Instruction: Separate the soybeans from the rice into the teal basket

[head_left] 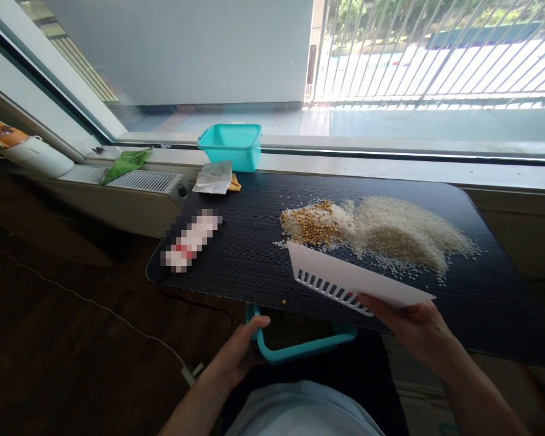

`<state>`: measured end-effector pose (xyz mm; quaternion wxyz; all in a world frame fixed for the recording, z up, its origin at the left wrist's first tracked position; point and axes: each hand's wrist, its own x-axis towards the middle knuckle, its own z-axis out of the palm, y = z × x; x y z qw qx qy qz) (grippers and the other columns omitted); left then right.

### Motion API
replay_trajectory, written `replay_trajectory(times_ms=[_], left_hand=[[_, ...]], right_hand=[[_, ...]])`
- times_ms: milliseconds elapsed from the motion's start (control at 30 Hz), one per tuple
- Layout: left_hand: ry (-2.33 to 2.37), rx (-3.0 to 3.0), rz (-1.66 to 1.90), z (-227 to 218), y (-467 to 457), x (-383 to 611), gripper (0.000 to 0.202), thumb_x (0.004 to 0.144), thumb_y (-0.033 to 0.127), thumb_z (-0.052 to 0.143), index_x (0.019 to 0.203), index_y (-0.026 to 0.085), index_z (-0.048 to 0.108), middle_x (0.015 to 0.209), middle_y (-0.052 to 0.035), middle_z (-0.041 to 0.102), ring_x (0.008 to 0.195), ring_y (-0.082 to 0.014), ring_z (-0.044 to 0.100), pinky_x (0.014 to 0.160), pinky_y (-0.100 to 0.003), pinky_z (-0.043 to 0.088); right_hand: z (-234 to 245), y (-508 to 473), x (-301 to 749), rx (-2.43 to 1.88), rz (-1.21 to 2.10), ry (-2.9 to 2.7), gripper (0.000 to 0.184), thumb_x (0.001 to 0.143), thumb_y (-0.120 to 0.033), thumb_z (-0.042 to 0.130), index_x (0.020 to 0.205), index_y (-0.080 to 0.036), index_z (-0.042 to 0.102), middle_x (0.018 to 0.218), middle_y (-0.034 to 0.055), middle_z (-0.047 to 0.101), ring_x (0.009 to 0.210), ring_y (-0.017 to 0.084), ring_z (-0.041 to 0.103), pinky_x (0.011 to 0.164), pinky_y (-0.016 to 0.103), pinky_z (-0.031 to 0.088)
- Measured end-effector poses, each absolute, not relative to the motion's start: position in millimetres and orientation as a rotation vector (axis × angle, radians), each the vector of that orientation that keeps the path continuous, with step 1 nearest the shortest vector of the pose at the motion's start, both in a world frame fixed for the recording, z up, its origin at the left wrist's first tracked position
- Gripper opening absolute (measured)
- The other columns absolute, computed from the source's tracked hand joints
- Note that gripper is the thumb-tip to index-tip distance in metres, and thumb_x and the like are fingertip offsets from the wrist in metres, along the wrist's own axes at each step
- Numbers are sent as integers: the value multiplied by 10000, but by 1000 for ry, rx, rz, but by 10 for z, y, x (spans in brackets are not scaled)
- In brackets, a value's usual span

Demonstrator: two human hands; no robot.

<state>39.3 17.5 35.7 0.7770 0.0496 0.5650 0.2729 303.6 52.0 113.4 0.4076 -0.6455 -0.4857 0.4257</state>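
With fingers wrapped round its edge, my right hand (413,324) holds a white slotted plastic piece (354,272) tilted over the table. Its far corner is beside a pile of yellow grains (309,224), which look like dried peas or corn, mixed with some white grains. A larger pile of white rice-like grains (395,230) adjoins it on the right. My left hand (240,348) grips the left rim of a turquoise tub (300,350) below the table's front edge, thumb on top. Dark, small-grained contents lie in this tub. One yellow grain (284,301) sits alone near the edge.
The dark wood-grain table (249,242) stands against a window sill. A second turquoise tub (231,148) is at its back left, by a crumpled paper packet (213,177). A blurred-out item (191,241) lies left. A green cloth (127,165) rests on the radiator (149,180).
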Motion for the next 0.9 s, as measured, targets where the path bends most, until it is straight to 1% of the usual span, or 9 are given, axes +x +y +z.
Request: replay_trajectory(times_ms=[100,167,233,300,433,533,733,900], left_hand=[[1213,110,593,387,187,409,466,687,375,648,1077,127,587,977,-111,698,925,-268,643,752,-360,516],[1211,113,596,414,196,421,467,692,366,643,1092,131,582,998,-112,694,932,-268,642,740,-356,518],[1221,117,598,433,202,429,465,697,358,641,1100,136,579,1013,-109,691,936,-267,641,727,-351,520],[1234,118,599,436,204,432,461,699,356,641,1096,129,581,997,-111,694,929,-267,642,725,-351,521],[1240,107,606,411,195,430,450,705,358,637,1076,108,588,915,-114,705,889,-267,649,745,-371,520],[1243,90,617,397,192,432,438,703,347,641,1074,122,584,913,-100,705,870,-257,652,754,-375,518],[1245,77,629,387,188,435,411,699,335,649,1048,127,587,913,-95,704,876,-253,650,767,-373,517],[1258,72,631,380,184,431,380,705,338,646,1011,119,596,889,-95,706,862,-250,653,766,-367,518]], right_hand=[[1083,472,2970,-1565,1176,-1317,233,688,-375,699,848,-214,755,808,7,747,788,252,691,752,350,564],[1063,448,2959,-1507,1274,-1459,209,692,-355,695,839,-219,757,785,-4,746,740,229,690,685,308,571],[1059,433,2963,-1472,1311,-1545,198,684,-342,702,831,-221,758,775,-6,745,711,220,688,650,290,572],[1066,439,2962,-1500,1239,-1478,202,685,-336,700,837,-215,758,784,2,747,724,226,691,676,304,576],[1083,547,2931,-1623,953,-1203,217,681,-337,702,834,-193,757,818,27,748,799,266,695,782,373,564],[1089,692,2928,-1663,820,-1133,225,649,-336,733,828,-203,757,828,31,748,838,283,693,804,379,557],[1030,952,2978,-1638,820,-1157,229,627,-350,744,805,-206,754,818,41,747,835,286,695,754,348,564],[935,1086,2980,-1606,842,-1242,268,649,-375,725,827,-177,751,806,55,746,808,274,695,727,347,556]])
